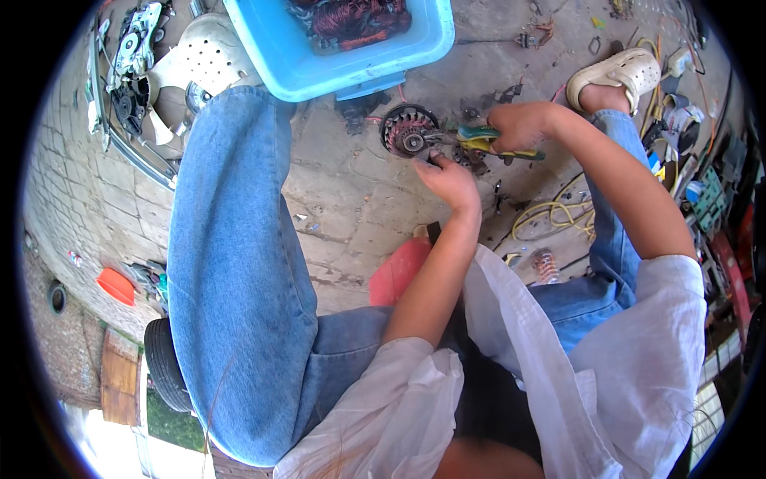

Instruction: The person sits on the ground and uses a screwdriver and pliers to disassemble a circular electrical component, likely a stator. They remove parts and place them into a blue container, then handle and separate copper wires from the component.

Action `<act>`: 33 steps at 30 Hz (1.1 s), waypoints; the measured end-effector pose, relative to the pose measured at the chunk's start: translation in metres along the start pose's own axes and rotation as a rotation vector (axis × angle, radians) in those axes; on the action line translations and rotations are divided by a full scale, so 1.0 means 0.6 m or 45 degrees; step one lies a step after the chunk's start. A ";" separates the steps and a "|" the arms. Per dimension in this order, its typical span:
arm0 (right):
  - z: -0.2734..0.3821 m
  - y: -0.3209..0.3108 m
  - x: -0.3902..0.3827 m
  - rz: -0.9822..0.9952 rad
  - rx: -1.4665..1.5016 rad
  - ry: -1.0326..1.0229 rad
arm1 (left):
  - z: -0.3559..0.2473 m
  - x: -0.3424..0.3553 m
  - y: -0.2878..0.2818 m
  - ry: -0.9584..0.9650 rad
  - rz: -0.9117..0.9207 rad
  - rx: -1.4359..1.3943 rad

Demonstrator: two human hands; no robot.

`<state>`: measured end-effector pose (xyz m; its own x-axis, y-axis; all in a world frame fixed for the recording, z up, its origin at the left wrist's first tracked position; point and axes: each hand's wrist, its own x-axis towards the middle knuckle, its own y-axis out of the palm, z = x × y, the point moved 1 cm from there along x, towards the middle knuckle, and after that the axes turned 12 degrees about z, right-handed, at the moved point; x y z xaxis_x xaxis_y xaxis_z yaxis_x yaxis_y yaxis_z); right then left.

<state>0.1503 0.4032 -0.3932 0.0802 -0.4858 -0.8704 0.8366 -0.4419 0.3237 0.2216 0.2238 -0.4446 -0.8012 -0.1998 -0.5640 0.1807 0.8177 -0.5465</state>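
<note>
A round motor part with a dark rim, reddish copper windings and a metal hub rests on the paved ground in front of me. My left hand is closed at its near right edge, thumb and fingers pinched against it; the fingertips are partly hidden. My right hand grips a pair of pliers with green and yellow handles. The pliers' metal jaws point left and reach the motor part near its hub. Dark scraps lie under the pliers.
A blue plastic tub holding copper windings stands just beyond. Metal and plastic scrap lies at the far left, more scrap at the right. A yellow cable and a clear bottle lie between my legs, near a red object.
</note>
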 end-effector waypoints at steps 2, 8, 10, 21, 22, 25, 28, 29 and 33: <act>-0.003 0.003 0.001 0.036 0.076 0.029 | -0.002 0.001 -0.001 -0.087 0.038 -0.001; -0.013 0.015 0.007 -0.039 0.101 -0.007 | -0.015 0.000 -0.012 -0.216 0.142 -0.066; -0.018 0.017 0.011 -0.035 0.105 -0.010 | -0.017 -0.001 -0.011 -0.224 0.172 -0.095; -0.044 0.036 0.025 0.011 0.364 -0.012 | -0.008 0.001 -0.008 -0.202 0.102 -0.055; -0.047 0.038 0.026 0.003 0.374 -0.026 | -0.009 0.000 -0.008 -0.197 0.090 -0.074; -0.054 0.044 0.028 -0.012 0.448 -0.081 | -0.018 -0.001 -0.008 -0.189 0.084 -0.112; -0.055 0.045 0.030 -0.002 0.505 -0.097 | -0.026 -0.004 -0.010 -0.157 0.114 -0.103; -0.053 0.043 0.030 -0.016 0.444 -0.098 | -0.029 -0.004 -0.011 -0.124 0.114 -0.099; -0.033 0.028 0.022 -0.006 0.326 0.010 | -0.025 -0.005 -0.017 -0.178 0.250 0.089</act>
<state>0.1761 0.4043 -0.4069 0.0817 -0.4783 -0.8744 0.6723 -0.6212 0.4026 0.2134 0.2241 -0.4282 -0.6611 -0.1174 -0.7410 0.3682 0.8098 -0.4567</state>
